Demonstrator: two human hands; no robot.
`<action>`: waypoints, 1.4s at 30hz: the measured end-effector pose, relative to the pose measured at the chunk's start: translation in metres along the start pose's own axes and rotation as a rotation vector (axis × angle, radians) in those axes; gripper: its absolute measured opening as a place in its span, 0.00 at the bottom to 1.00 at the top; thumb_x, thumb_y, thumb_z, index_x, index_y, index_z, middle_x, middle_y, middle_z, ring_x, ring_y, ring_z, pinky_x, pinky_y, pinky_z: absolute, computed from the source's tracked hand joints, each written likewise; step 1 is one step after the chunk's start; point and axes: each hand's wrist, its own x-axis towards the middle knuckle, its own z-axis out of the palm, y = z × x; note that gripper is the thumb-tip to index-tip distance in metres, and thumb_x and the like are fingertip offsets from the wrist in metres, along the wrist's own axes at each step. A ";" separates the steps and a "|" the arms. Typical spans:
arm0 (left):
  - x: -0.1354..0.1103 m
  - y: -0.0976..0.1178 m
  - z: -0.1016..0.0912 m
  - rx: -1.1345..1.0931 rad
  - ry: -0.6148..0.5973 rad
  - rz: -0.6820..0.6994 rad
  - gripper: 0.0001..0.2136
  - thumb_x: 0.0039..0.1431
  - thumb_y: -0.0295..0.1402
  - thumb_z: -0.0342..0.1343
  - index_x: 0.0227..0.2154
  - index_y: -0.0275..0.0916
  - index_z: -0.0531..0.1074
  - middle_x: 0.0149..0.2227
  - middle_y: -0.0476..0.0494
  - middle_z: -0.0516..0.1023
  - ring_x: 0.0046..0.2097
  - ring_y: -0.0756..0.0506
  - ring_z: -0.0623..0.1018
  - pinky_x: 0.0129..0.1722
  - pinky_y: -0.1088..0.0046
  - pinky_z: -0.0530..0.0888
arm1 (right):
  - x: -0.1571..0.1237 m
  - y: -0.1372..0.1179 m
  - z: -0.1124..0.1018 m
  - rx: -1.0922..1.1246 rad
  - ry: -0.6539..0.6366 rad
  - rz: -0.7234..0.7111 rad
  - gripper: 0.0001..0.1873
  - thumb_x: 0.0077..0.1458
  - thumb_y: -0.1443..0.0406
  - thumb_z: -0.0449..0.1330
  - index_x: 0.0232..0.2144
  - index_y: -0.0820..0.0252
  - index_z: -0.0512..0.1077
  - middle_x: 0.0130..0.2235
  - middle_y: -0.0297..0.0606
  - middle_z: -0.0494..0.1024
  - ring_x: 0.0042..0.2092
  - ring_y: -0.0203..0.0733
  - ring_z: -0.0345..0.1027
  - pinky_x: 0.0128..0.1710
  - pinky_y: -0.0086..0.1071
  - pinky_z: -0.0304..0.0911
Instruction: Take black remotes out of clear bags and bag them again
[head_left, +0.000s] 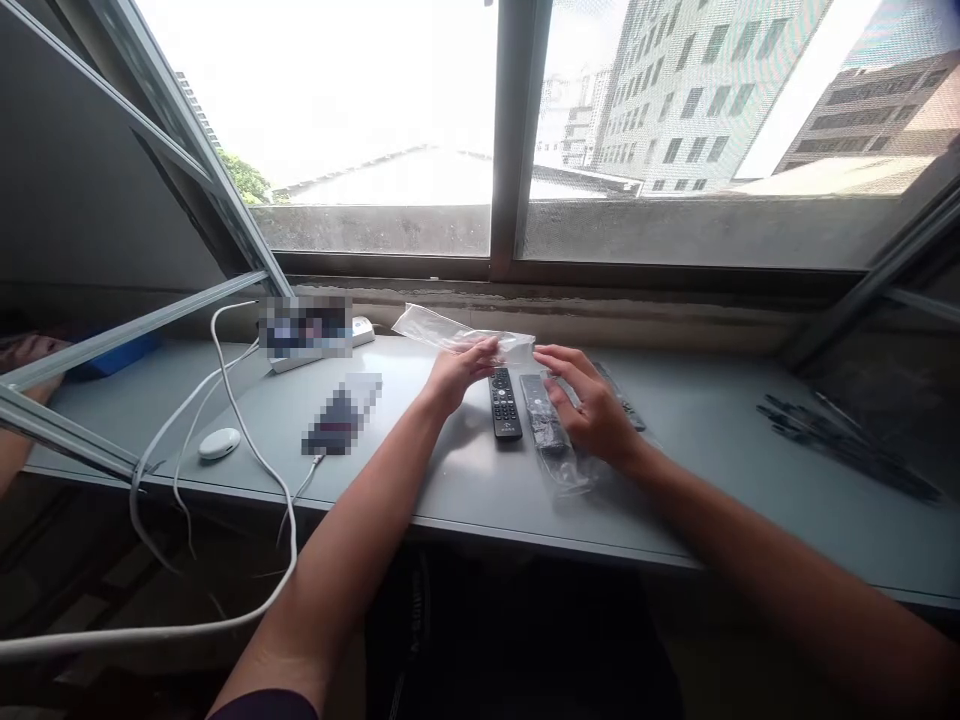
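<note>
A bare black remote control [505,404] lies on the grey table [712,480] in front of me. My left hand [459,372] is just left of its top end, fingers pinched on the edge of a clear plastic bag [457,331] that stretches back toward the window. My right hand [589,405] rests with fingers spread on a second remote inside a clear bag [546,428], right beside the first. Another bagged remote [621,400] shows partly behind my right hand.
White cables [225,400] loop over the table's left side near a small white oval device [219,442] and a dark blurred object [339,420]. A white power strip [315,345] sits by the window. Dark thin strips [840,440] lie at the right. Metal frame bars [135,330] cross the left.
</note>
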 end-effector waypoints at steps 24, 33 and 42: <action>-0.001 -0.002 0.003 0.001 -0.048 -0.052 0.23 0.57 0.49 0.81 0.45 0.37 0.84 0.45 0.37 0.89 0.42 0.42 0.90 0.42 0.72 0.84 | -0.001 -0.002 -0.002 0.000 0.009 -0.048 0.24 0.80 0.63 0.56 0.70 0.45 0.77 0.66 0.48 0.77 0.68 0.59 0.74 0.70 0.59 0.71; -0.003 -0.003 0.003 0.098 -0.113 -0.023 0.28 0.53 0.55 0.81 0.42 0.34 0.85 0.43 0.37 0.89 0.42 0.42 0.90 0.41 0.73 0.84 | -0.002 -0.001 -0.001 0.027 -0.021 -0.031 0.22 0.79 0.61 0.57 0.68 0.42 0.80 0.59 0.47 0.73 0.61 0.58 0.75 0.64 0.58 0.77; -0.002 -0.007 0.002 0.132 -0.141 0.017 0.30 0.53 0.57 0.80 0.44 0.33 0.87 0.41 0.37 0.89 0.40 0.43 0.88 0.41 0.71 0.83 | -0.004 0.005 0.001 -0.049 0.022 -0.013 0.20 0.79 0.60 0.58 0.66 0.50 0.80 0.59 0.50 0.73 0.60 0.61 0.75 0.62 0.59 0.77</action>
